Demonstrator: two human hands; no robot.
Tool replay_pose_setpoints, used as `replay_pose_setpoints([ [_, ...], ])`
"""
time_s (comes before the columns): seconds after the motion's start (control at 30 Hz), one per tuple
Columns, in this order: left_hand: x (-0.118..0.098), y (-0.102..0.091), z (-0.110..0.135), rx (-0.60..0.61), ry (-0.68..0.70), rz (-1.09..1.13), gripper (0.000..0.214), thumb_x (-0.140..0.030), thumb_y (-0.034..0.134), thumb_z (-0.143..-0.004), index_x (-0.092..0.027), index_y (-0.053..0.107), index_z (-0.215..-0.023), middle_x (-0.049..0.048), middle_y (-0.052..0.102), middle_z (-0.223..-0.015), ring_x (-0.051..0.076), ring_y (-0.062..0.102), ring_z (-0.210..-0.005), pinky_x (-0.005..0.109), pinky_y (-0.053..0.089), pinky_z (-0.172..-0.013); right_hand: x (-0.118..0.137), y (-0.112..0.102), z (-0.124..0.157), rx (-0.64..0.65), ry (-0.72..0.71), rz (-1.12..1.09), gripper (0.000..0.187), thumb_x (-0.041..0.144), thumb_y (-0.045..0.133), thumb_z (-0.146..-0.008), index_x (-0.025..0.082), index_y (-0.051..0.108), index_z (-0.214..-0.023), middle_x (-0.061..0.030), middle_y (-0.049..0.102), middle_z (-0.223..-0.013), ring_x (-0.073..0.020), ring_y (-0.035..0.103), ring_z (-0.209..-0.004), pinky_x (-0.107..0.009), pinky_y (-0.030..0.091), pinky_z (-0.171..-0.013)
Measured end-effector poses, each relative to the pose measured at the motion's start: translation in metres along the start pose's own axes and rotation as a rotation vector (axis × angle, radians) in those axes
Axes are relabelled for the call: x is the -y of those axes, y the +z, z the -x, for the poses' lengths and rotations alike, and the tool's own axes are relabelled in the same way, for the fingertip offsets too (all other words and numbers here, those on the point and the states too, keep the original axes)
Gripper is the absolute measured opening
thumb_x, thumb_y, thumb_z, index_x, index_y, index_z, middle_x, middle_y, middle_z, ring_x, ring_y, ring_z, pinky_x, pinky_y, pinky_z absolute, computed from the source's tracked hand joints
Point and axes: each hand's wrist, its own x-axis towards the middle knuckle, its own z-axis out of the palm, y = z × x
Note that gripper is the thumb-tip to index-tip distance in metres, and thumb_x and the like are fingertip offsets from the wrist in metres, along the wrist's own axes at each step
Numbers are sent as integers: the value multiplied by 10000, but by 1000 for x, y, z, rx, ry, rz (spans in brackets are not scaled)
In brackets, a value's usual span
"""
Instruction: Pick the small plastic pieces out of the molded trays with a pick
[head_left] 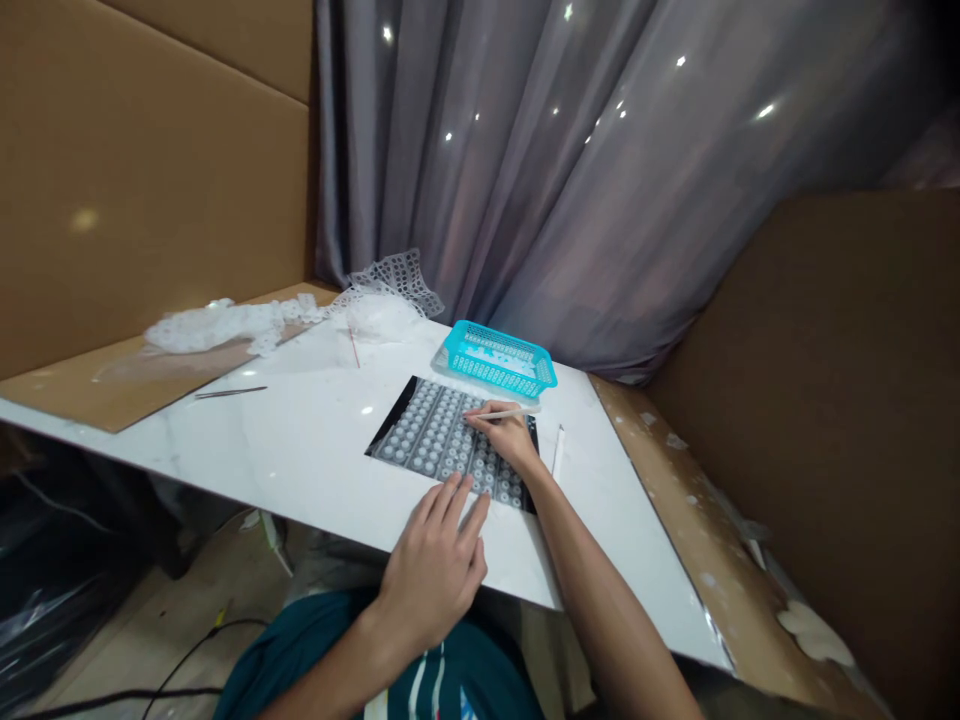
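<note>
A black sheet (401, 418) lies flat on the white table, covered with rows of small round whitish pieces (427, 436). My right hand (504, 432) is over the sheet's right half, its fingers pinched around a thin white pen-like stick (510, 412). The stick's tip, near the round pieces, is too small to make out. My left hand (439, 545) rests palm down at the sheet's near edge, fingers stretched out, holding nothing. Just behind the sheet stands a turquoise plastic basket (501, 382) with white pieces inside.
Another thin white stick (559, 452) lies right of the sheet. At the back left are crumpled white perforated sheets (390, 290). Dark tweezers-like sticks (231, 392) lie on the table's left. Brown panels (165, 180) stand at both sides, and a grey curtain (525, 170) hangs behind.
</note>
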Motion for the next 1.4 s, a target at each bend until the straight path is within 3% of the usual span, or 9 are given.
replay_pose_setpoints([
  [0.33,1,-4,1,-4,-5,13,557,-338,534,-1062,-233,492,-1607,101,453,-1697,311,410,-1574,491,339,-1272,4,-4,1,56,18,11,238,394,790,-854,233,671,-725,-84,852,-1037,-281,796,-1035,-394,592,-932],
  [0.47,1,-4,2,-5,-9,14,545,-352,524,-1065,-220,507,-1594,117,471,-1683,316,420,-1568,496,338,-1271,6,-3,2,87,-56,81,212,377,735,-914,240,699,-757,-83,845,-1052,-283,787,-1045,-397,585,-943],
  [0.7,2,-2,3,-20,-15,21,544,-352,530,-1053,-211,520,-1578,119,475,-1680,308,415,-1572,481,328,-1277,17,3,1,120,-192,672,111,210,681,-934,244,764,-869,-110,819,-1014,-292,732,-1014,-362,504,-907],
  [0.77,1,-2,2,-30,-20,23,545,-341,536,-1049,-213,521,-1578,115,477,-1680,304,416,-1572,475,325,-1279,18,4,-3,134,-201,728,129,192,663,-928,237,769,-869,-112,806,-961,-283,725,-978,-345,490,-872],
  [0.87,1,-3,2,-31,-23,19,546,-333,536,-1051,-222,517,-1585,107,481,-1678,303,419,-1571,473,331,-1277,12,3,-10,102,-163,562,136,255,661,-932,235,732,-819,-76,802,-901,-260,725,-864,-324,487,-761],
  [1.03,2,-2,2,-26,-4,5,563,-334,539,-1051,-230,503,-1602,105,474,-1683,311,430,-1562,482,349,-1270,-9,3,-19,-59,2,178,261,446,757,-844,235,647,-737,-39,778,-769,-238,705,-718,-305,494,-645],
  [1.4,1,-3,-3,13,14,17,554,-303,528,-1050,-208,514,-1595,104,466,-1687,319,402,-1578,508,377,-1264,-21,14,-25,-171,77,69,242,435,775,-799,228,663,-741,-23,731,-697,-223,700,-702,-284,488,-616],
])
